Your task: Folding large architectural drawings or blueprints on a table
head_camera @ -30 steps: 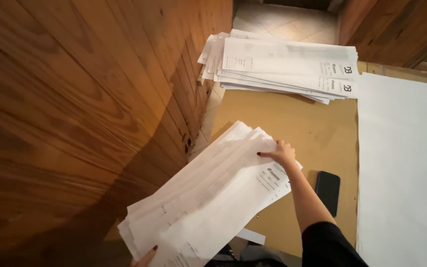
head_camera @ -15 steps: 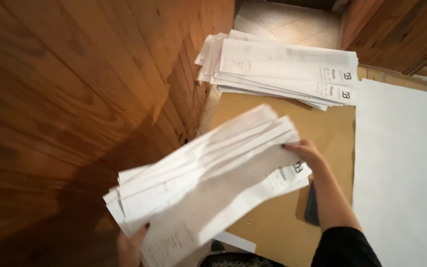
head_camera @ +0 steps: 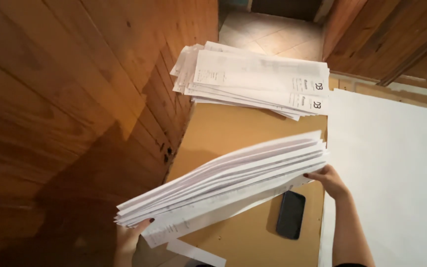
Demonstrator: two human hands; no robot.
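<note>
both hands hold one thick sheaf of long white paper sheets (head_camera: 223, 185), lifted off the counter (head_camera: 233, 133) and tilted, its far right end higher than the near left end. left hand (head_camera: 129, 237) grips the low near-left end from below, fingers (head_camera: 147, 223) curled up onto the edge, dark nails showing, closed on the paper. right hand (head_camera: 329, 180) pinches the far right end at its lower corner, fingers (head_camera: 315, 175) tucked under the sheets, thumb side hidden, also clamped on the paper. right forearm runs down to the bottom edge of the view.

sheets in the sheaf are fanned slightly, edges not flush, faint print on the lowest sheet near the left hand.

counter is tan, board-like, under the sheaf. a second stack of white printed sheets (head_camera: 253, 79) lies flat at the far end of the counter, loosely piled, corners sticking out to the left, well apart from the held sheaf. a dark phone (head_camera: 291, 215) lies flat on the counter just below the sheaf's right end, near the right wrist, not touched. a loose white slip (head_camera: 196, 253) lies at the near edge under the sheaf. a large blank white sheet (head_camera: 391, 168) covers the surface to the right. wood plank wall (head_camera: 65, 99) on the left, sheaf's shadow on it. tiled floor (head_camera: 273, 34) past the far stack.
</note>
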